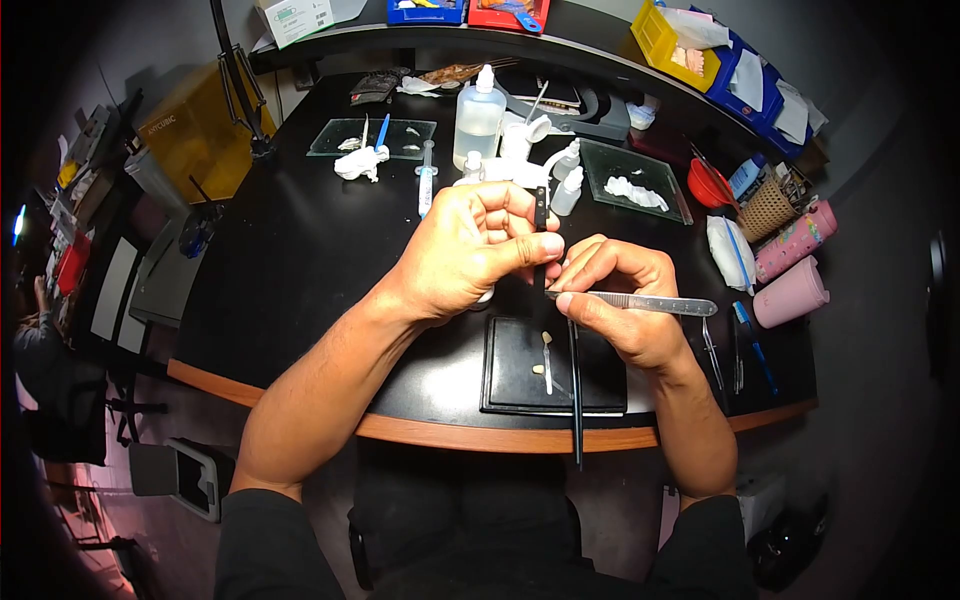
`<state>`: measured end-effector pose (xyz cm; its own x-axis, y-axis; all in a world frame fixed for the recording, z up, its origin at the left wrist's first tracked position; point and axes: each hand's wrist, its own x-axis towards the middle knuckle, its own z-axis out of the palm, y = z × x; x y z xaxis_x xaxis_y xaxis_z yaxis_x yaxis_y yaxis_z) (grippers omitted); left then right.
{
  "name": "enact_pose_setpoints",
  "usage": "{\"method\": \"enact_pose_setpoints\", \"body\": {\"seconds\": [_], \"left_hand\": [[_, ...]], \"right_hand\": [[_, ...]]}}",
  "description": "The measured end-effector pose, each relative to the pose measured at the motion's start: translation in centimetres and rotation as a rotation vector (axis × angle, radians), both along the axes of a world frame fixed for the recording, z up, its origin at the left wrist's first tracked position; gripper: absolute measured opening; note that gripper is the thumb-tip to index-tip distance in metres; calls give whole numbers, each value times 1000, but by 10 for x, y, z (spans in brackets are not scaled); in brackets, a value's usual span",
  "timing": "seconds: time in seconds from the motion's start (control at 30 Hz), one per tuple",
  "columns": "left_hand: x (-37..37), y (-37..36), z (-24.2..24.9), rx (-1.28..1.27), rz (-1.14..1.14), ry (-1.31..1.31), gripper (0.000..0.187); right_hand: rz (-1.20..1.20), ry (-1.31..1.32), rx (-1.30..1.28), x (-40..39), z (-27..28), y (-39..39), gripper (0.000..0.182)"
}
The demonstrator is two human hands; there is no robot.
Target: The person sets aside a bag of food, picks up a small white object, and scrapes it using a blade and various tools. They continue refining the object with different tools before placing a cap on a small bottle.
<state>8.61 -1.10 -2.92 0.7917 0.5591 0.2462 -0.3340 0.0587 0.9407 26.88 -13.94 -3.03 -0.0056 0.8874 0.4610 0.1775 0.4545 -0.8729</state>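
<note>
My left hand (465, 250) is closed around a narrow black strip with small round holes (541, 205), held upright between thumb and fingers. In my right hand (625, 300) is a scalpel (660, 303) with a flat, marked metal handle, its working end pointing left at the strip's lower part. The hands are close together above the table. Below them lies a black square pad (510, 375) bearing small cream-coloured pieces and a thin pale stick (547, 365). A slim dark-handled tool (577, 400) crosses the pad and sticks out past the table's front edge.
Behind my hands stand a clear bottle (479, 120) and small dropper bottles (567, 190). A syringe (426, 180) lies left of them. Glass plates (640, 200) sit either side. Tweezers (712, 350), a blue-handled brush (755, 345) and a pink cup (790, 293) are at the right.
</note>
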Motion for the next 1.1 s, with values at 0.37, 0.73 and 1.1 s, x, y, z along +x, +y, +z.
{"method": "enact_pose_setpoints", "body": {"seconds": [0.37,0.73,1.1], "left_hand": [[-1,-1,3,13,-13,-1,25],[0,6,-4,-136,-59,-25,21],[-1,12,-9,-112,-126,-10,48]], "right_hand": [[15,35,-5,3,4,-2,9],[-73,-33,81,-1,-1,0,9],[-312,-233,303,-4,0,0,7]]}}
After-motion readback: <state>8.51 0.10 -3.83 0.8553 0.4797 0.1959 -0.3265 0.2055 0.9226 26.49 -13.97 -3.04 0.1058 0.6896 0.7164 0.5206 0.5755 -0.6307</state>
